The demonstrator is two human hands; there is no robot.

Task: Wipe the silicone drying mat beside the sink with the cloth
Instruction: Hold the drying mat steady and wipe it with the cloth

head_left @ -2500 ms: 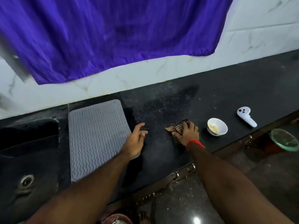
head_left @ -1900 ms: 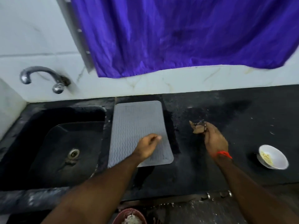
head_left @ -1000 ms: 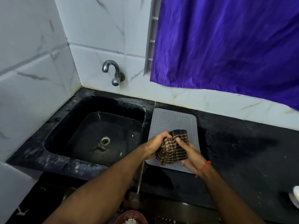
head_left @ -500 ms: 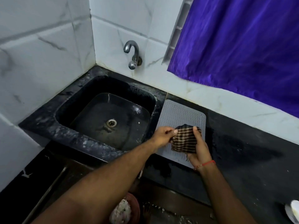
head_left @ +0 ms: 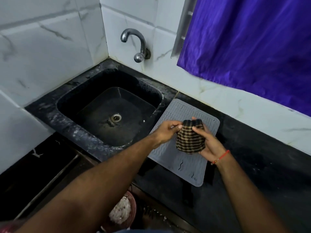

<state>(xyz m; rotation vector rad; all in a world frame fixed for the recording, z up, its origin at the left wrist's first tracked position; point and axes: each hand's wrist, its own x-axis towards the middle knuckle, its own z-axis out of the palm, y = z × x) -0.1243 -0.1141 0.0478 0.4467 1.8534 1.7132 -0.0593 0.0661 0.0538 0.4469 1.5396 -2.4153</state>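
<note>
A: Where is the brown and black checked cloth (head_left: 190,139)?

B: It is bunched between both hands, held over the grey ribbed silicone drying mat (head_left: 183,163). I cannot tell if its lower end touches the mat.

A: How do the hands hold it?

B: The left hand (head_left: 166,131) pinches the upper left corner of the cloth; its fingers (head_left: 177,126) are closed together on the fabric. The right hand (head_left: 207,143) supports the cloth from the 3 o'clock side, with the thumb pressed on the front and the other fingers behind, so they are clamped on it too. A thin red thread bracelet (head_left: 221,157) is around the right wrist.

A: And the mat?

B: It lies flat on the black stone bench (head_left: 252,165), just beside the black square sink (head_left: 107,111), at the sink's 3 o'clock. Its far edge is near the white marbled tile wall (head_left: 210,95).

A: What else is there?

B: A curved metal tap (head_left: 136,44) is on the wall at 12 o'clock from the sink, and a purple curtain (head_left: 252,39) hangs at 1 o'clock from the mat. Below the bench edge, at 6 o'clock, stands a reddish bowl with white grains (head_left: 122,212).
</note>
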